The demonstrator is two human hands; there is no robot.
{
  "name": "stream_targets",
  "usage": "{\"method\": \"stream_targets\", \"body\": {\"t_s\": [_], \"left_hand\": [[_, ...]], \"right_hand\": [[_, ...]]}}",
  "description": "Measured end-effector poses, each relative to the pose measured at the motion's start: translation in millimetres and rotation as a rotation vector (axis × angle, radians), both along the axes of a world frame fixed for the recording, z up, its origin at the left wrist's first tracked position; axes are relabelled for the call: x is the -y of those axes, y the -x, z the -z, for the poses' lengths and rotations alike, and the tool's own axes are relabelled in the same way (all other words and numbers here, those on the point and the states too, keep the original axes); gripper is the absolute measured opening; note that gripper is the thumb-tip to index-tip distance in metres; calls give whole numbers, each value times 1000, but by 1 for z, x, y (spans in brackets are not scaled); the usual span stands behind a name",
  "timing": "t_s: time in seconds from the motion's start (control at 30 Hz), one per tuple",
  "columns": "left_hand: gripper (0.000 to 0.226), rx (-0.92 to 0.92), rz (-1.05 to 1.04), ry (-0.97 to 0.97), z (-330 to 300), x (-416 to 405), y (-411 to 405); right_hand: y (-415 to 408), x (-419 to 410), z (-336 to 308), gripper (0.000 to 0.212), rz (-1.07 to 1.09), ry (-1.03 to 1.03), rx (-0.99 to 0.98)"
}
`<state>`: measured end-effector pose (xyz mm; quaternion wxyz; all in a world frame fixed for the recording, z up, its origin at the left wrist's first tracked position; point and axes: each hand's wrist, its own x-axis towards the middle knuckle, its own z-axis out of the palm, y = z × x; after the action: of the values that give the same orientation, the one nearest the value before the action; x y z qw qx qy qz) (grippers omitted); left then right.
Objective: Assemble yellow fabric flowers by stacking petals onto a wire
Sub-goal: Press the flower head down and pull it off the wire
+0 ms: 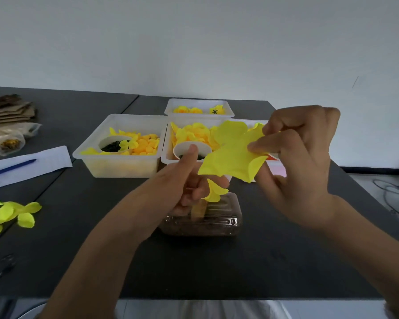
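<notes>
Yellow fabric is filling most of the containers on the dark table [217, 268]. The left translucent tub [120, 165] is holding orange-yellow petal pieces and a white paper cup [112, 141] of small black bits. The tub just beside it on the right [168, 143] is carrying a heap of yellow petals [195, 133] and a second white cup [182, 146], also with dark bits inside. A smaller tub [199, 103] behind them is showing a few finished-looking yellow blooms. A clear lidded box [217, 223] is sitting nearest the person, its contents too dim to make out.

The right hand [297, 162] is pinching a large yellow petal layer [233, 155] above the tubs. The left hand [184, 180] is gripping a smaller yellow petal cluster [214, 192] just below it, forefinger pointing upward; the wire cannot be made out. Loose petals [12, 212] are lying at the table's left edge, near a blue pen [12, 168] on white paper [53, 157].
</notes>
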<state>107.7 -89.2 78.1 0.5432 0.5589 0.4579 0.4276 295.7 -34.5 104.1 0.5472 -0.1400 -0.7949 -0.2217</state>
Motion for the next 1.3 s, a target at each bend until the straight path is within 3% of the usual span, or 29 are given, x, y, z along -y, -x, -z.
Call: {"method": "stream_targets", "body": {"t_s": [0.07, 0.23, 0.33, 0.43, 0.5, 0.53, 0.63, 0.7, 0.87, 1.0, 1.1, 1.2, 1.3], "left_hand": [[44, 93, 1, -30, -8, -4, 4], [45, 48, -160, -141, -20, -30, 12], [39, 34, -174, -216, -20, -45, 20], [38, -62, -178, -258, -13, -63, 27], [40, -153, -193, -297, -4, -75, 30], [42, -191, -206, -309, 1, -80, 30], [42, -272, -225, -306, 16, -89, 30], [43, -310, -240, -297, 24, -91, 30], [45, -374, -291, -258, 35, -90, 32], [39, -324, -314, -232, 38, -86, 34], [53, -267, -341, -221, 41, -85, 37], [35, -256, -364, -228, 41, -85, 35], [33, -274, -370, -232, 44, -86, 32]], "right_hand": [[4, -7, 1, 17, 10, 13, -2], [10, -32, 6, 36, 2, 142, 38], [15, -46, 14, 43, -162, 735, -166], [17, -58, 24, 14, -426, 1605, -434], [17, -65, 33, 53, -500, 2008, -478], [17, -68, 39, 63, -509, 2059, -483], [24, -74, 50, 71, -472, 2055, -550], [26, -77, 52, 64, -409, 2000, -583], [28, -83, 57, 44, -178, 1844, -391], [30, -87, 60, 51, -197, 1855, -372], [32, -89, 58, 43, -224, 1795, -362], [31, -94, 57, 38, -244, 1724, -377], [28, -100, 62, 47, -211, 1659, -343]]}}
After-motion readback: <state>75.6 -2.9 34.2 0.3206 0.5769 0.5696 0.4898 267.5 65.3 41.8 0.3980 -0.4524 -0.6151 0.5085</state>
